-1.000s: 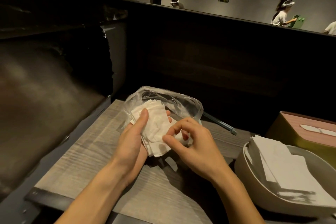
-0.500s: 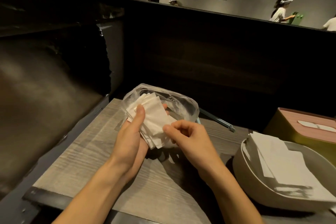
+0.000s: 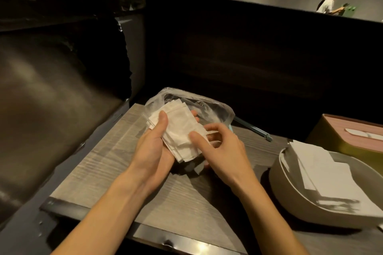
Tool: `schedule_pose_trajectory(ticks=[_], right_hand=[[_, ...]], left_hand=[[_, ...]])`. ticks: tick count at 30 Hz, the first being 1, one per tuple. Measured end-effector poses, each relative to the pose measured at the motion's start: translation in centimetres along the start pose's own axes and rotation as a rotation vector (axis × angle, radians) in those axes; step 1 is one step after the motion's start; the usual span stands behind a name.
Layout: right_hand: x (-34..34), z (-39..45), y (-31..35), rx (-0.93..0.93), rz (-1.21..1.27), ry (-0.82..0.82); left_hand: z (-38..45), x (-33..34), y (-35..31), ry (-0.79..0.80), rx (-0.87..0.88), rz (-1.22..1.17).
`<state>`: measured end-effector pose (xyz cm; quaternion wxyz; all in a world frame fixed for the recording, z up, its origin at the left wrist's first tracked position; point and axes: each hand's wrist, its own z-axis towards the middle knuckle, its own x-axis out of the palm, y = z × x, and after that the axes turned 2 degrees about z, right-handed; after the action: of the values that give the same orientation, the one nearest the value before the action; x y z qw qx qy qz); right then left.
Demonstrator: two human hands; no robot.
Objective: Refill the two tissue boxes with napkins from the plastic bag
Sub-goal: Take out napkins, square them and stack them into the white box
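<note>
Two hands working: left hand (image 3: 153,147) gripping napkin stack (image 3: 179,130), right hand (image 3: 222,147) pinching its edge; loose stack risking fanning, spilling onto table (image 3: 107,163).

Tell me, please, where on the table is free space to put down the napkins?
Bare wood lies along the table's left edge, left of the left hand, and at the near edge between the forearms. It is crowded on the right: the beige tray of napkins and the tissue box. The plastic bag fills the far middle.
</note>
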<state>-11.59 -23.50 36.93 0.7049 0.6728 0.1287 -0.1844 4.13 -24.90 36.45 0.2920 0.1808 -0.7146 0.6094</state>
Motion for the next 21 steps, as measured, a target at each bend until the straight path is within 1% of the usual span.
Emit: schedule_pose_trajectory(ticks=[4,6,8,10,13,15,17,18,21], right_hand=[[-0.2,-1.0,0.3,0.009,0.256,0.167],[-1.2,-2.2,0.4,-0.024,0.363,0.165],[-2.4,-3.3,-0.1,-0.097,0.425,0.121],[-3.3,-4.2,-0.8,-0.163,0.387,0.085],[-3.6,-4.9,-2.4,-0.198,0.222,0.064],[-3.3,-5.0,-2.9,-0.184,0.113,0.130],[-3.0,-4.9,-3.0,-0.154,0.089,0.218],[-2.9,-4.8,-2.9,-0.151,0.072,0.233],[-2.7,-4.7,-2.4,-0.165,0.061,0.207]], left_hand=[[-1.0,0.4,0.1,0.071,-0.014,-0.022],[-1.6,0.3,0.0,0.096,0.024,0.046],[-2.1,-0.2,-0.1,0.113,0.073,0.227],[-2.6,-0.8,0.2,0.145,0.131,0.466],[-2.8,-1.6,1.2,0.130,0.230,0.815],[-2.7,-1.8,1.7,0.106,0.256,1.005],[-2.7,-1.6,2.1,0.118,0.274,1.135],[-2.9,-1.3,2.2,0.136,0.271,1.173],[-3.0,-0.8,2.8,0.163,0.255,1.183]])
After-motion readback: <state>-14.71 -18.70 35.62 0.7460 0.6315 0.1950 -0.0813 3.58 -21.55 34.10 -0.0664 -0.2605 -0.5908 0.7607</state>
